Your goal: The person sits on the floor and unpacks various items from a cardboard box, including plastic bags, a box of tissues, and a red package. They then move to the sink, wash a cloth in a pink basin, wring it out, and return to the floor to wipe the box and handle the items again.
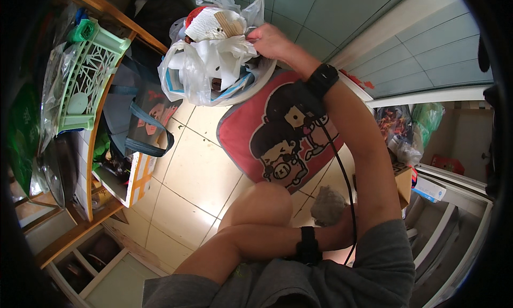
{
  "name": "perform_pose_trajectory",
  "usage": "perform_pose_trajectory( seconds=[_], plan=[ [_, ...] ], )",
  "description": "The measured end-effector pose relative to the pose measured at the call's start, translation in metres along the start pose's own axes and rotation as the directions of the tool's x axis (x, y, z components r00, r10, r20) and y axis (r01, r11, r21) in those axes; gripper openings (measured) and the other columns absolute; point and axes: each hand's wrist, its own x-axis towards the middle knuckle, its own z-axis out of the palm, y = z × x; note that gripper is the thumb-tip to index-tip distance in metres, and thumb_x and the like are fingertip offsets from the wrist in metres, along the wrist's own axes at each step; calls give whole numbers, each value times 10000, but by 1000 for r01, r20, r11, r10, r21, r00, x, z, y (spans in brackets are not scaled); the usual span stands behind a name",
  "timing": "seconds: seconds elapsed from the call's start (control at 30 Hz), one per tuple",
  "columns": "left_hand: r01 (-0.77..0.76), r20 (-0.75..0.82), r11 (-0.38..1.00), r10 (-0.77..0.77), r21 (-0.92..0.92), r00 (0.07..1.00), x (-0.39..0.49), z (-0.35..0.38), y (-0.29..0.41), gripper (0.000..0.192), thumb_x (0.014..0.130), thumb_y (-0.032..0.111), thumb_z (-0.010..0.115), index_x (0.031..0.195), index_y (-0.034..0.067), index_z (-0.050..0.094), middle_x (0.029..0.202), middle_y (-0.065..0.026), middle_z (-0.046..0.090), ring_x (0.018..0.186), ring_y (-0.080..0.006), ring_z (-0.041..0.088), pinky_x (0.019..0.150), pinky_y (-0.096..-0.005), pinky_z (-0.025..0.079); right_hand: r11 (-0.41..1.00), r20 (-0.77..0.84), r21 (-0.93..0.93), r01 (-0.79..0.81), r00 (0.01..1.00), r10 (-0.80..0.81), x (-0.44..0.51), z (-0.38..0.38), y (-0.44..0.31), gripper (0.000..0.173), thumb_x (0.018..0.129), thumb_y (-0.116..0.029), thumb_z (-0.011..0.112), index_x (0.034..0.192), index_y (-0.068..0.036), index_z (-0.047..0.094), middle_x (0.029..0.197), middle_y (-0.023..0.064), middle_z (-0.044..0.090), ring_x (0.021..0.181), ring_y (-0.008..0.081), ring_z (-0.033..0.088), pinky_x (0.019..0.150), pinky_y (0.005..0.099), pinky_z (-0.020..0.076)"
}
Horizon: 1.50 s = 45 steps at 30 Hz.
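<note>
My right hand reaches to the right side of a filled bin, its fingertips closed on the edge of crumpled white material, paper or thin plastic. White paper and a ribbed piece of brown cardboard lie on top of the bin's contents. A translucent plastic bag hangs over the rim. Close to my body, my left hand is partly hidden by my right arm. It meets a grey, crumpled cloth-like thing; its fingers are not clear.
A pink mat with cartoon figures lies beyond my knee on the tiled floor. At left stand a shelf with a green plastic basket, a dark tote bag and a taped white box. An open drawer and a cardboard box are at right.
</note>
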Motion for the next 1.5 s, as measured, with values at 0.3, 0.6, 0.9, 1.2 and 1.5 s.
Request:
perform_pose_trajectory(
  seconds=[0.3,0.6,0.9,1.2,1.5],
  plan=[
    [-6,-1,1000,6,8,1000,-2,9,-3,60,697,95,637,678,39,624,666,-159,605,677,-300,655,559,-392,489,992,-184,128,-10,982,34,-1,0,8,237,763,-181,666,948,-41,715,805,163,683,674,244,659,635,345,521],
    [-26,7,998,26,51,1000,-1,22,-7,76,695,101,637,657,37,622,645,-164,596,659,-306,653,546,-399,484,995,-291,-37,88,952,-95,-36,-49,13,338,823,-348,690,875,-16,726,653,48,637,600,120,592,544,312,480],
    [-171,142,795,108,582,984,9,18,-4,79,795,118,614,813,48,647,762,-98,665,740,-272,656,626,-359,504,844,-7,535,-28,999,38,-97,-46,3,482,879,-432,609,1054,14,652,814,38,668,673,133,607,520,254,484],
    [-415,125,781,407,467,905,-5,23,-35,345,856,100,596,1198,64,560,1075,-102,632,987,-223,599,840,-338,479,993,-352,-15,119,929,-116,-64,5,-8,285,768,-256,709,903,-6,678,881,200,677,850,359,650,758,424,506],
    [-231,144,917,193,325,971,-22,15,-35,342,819,160,648,1140,58,593,993,-113,647,906,-238,620,799,-344,490,976,-469,69,205,871,-150,-31,36,-32,303,703,-274,760,724,18,680,740,232,639,743,366,658,679,441,505]
  ],
)
